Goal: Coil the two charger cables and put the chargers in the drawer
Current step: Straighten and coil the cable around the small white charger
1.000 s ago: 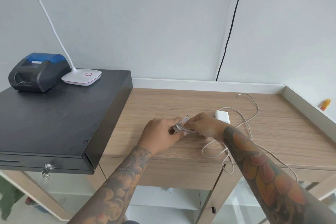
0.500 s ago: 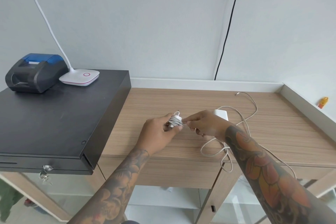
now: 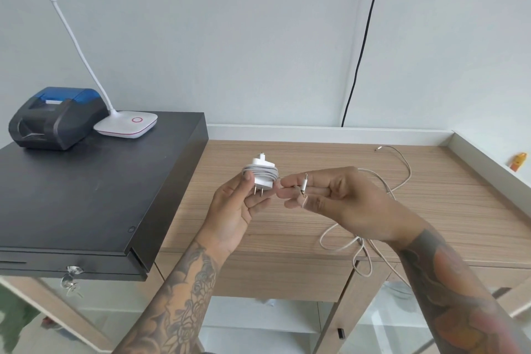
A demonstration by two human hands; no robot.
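Observation:
My left hand (image 3: 238, 210) holds up a white charger (image 3: 263, 177), prongs pointing down, with its grey cable wound several times around the body. My right hand (image 3: 333, 195) pinches the free end of that cable (image 3: 303, 185), the small plug sticking up between the fingers. A second white cable (image 3: 400, 178) lies loose on the wooden desk (image 3: 287, 227) behind and under my right arm, one loop hanging over the front edge. Its charger block is hidden behind my right hand. The black drawer box (image 3: 86, 195) at left is closed, with keys (image 3: 70, 282) in its front lock.
On the black box stand a black and blue receipt printer (image 3: 56, 118) and a white desk lamp (image 3: 126, 123). A raised white ledge (image 3: 482, 161) runs along the desk's back and right side, with a small orange object (image 3: 520, 159) on it. A black wire (image 3: 362, 46) hangs down the wall.
Both hands have lifted off the desk and parted slightly. The charger now shows fully wrapped in my left hand, and the cable end is pulled out to the right.

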